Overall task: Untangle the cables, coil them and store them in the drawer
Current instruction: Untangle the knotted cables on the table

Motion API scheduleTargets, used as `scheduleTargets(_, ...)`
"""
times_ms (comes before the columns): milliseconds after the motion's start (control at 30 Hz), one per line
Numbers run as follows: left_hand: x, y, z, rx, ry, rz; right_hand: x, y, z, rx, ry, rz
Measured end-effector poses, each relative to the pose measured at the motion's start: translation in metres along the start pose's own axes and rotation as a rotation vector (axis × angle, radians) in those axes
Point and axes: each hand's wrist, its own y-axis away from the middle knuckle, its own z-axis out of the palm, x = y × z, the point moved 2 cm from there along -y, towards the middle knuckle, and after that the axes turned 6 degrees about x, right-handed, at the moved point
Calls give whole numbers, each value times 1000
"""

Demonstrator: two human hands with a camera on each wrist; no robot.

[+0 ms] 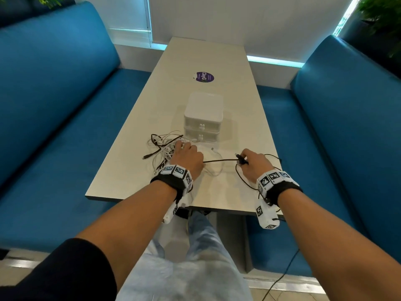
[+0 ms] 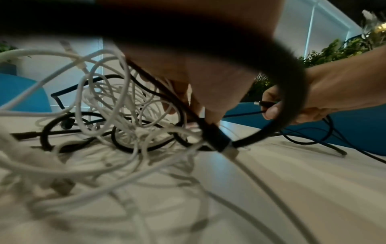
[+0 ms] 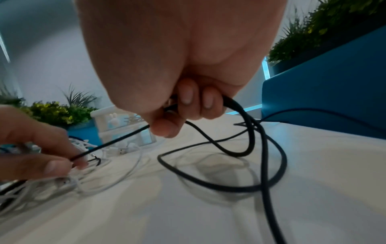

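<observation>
A tangle of white and black cables [image 1: 161, 148] [image 2: 100, 115] lies on the table in front of a white two-drawer unit [image 1: 204, 118] [image 3: 117, 127], whose drawers are both closed. My left hand [image 1: 184, 148] [image 3: 62, 161] sits on the tangle's right side and pinches a black cable [image 1: 219, 160] [image 3: 208, 184] between thumb and fingers. That cable runs right to my right hand [image 1: 242, 158] [image 3: 179, 113], which grips it near its plug end. The rest of it loops loosely on the table around my right wrist.
The pale table [image 1: 238, 105] is long and narrow, with blue benches [image 1: 54, 105] on both sides. A purple round sticker [image 1: 204, 77] lies beyond the drawer unit. The table's near edge runs just under my wrists. Potted plants [image 3: 52, 112] stand behind the benches.
</observation>
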Motion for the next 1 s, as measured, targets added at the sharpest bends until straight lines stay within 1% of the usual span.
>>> scheduleTargets(100,5,0,1,5,-27,53,-5,2,2,33,-11,13)
scheduleTargets(233,9,1,0,18,-37,68,-22,5,3,64,-80,10)
scheduleTargets(267,9,1,-1,17,-37,74,-28,6,4,63,-90,-11)
scheduleTargets(333,12,0,-4,15,-30,96,-42,9,7,41,-108,-107)
scheduleTargets(400,14,-1,-5,25,-10,117,-55,11,13,-25,-102,-220)
scheduleTargets(467,15,-1,-5,39,19,119,-62,12,20,-95,-72,-260)
scheduleTargets(533,12,1,-4,50,19,107,-66,10,22,-115,-47,-246)
scheduleTargets(600,6,4,-2,53,-8,100,-63,4,19,-102,-50,-215)
scheduleTargets(733,-10,8,-1,23,-26,25,-40,-8,4,-34,-25,-84)
scheduleTargets(900,-6,7,0,-47,-74,25,-14,-11,-4,29,93,100)
scheduleTargets(933,-5,7,1,-55,-84,37,-12,-10,-4,31,103,118)
scheduleTargets(1000,-2,7,1,-43,-100,59,-12,-9,-2,46,99,107)
